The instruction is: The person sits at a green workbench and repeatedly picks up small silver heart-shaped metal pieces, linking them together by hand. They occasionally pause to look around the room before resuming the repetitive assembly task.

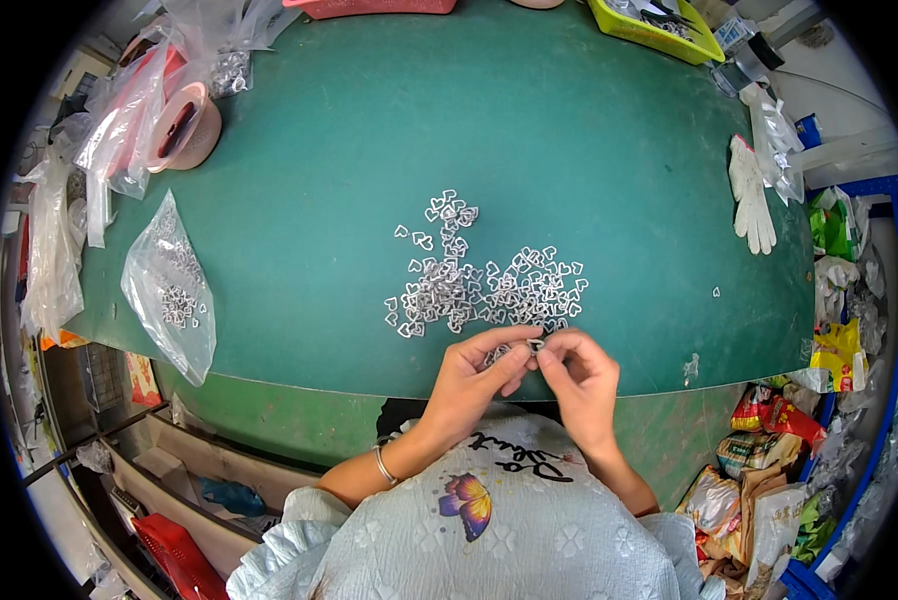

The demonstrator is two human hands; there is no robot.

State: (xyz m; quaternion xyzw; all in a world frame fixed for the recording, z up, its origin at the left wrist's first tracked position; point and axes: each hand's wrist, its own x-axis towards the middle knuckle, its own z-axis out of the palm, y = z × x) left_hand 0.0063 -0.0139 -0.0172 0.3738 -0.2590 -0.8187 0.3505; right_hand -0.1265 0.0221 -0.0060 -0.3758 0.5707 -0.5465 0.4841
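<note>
Small silver heart-shaped metal rings lie in two loose piles, a left pile (439, 290) with a trail running to the far side and a right pile (539, 285). Just in front of them, at the table's near edge, my two hands meet. My left hand (474, 375) is closed, with a few of the rings (497, 354) in its curled fingers. The thumb and forefinger of my right hand (579, 375) pinch one heart-shaped ring (535, 346), which the left fingertips also touch. Fingers hide part of what each hand holds.
On the green table (319, 180), a clear bag of rings (174, 290) lies left. Farther left are a pink basket (191, 130) and plastic bags (119, 130). A yellow tray (659, 28) stands far right; a white glove (751, 195) lies at the right edge.
</note>
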